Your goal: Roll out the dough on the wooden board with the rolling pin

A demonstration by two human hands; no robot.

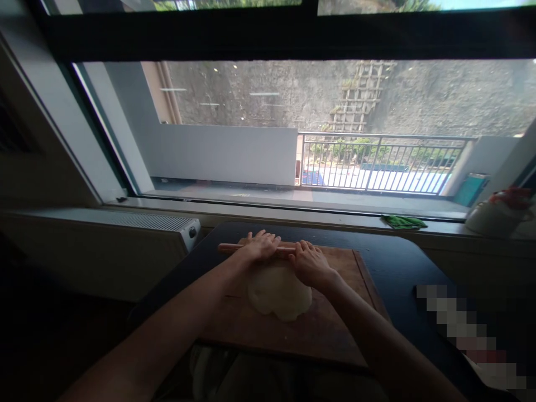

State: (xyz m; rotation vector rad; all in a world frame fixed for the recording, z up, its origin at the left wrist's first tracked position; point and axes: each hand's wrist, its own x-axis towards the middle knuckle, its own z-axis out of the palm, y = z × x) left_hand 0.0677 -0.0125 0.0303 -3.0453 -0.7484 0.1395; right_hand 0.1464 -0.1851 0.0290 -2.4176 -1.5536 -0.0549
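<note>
A wooden rolling pin (285,251) lies crosswise over the far part of a pale, flattened sheet of dough (280,293). On the pin's left half rests my left hand (263,245), palm down, its fingers stretched out and spread past the pin. My right hand (310,262) presses on the right part of the pin, fingers extended forward over it and not wrapped round. The pin's left end sticks out beyond my left hand; its right end is hidden under my right hand. Beneath the dough is a brown wooden board (335,335).
The board sits on a dark table (389,254) by a wide window. A radiator (125,223) stands at the left. On the sill lie a green cloth (404,221) and a white container (494,218) with reddish contents. A blurred-out object (464,335) is at the table's right edge.
</note>
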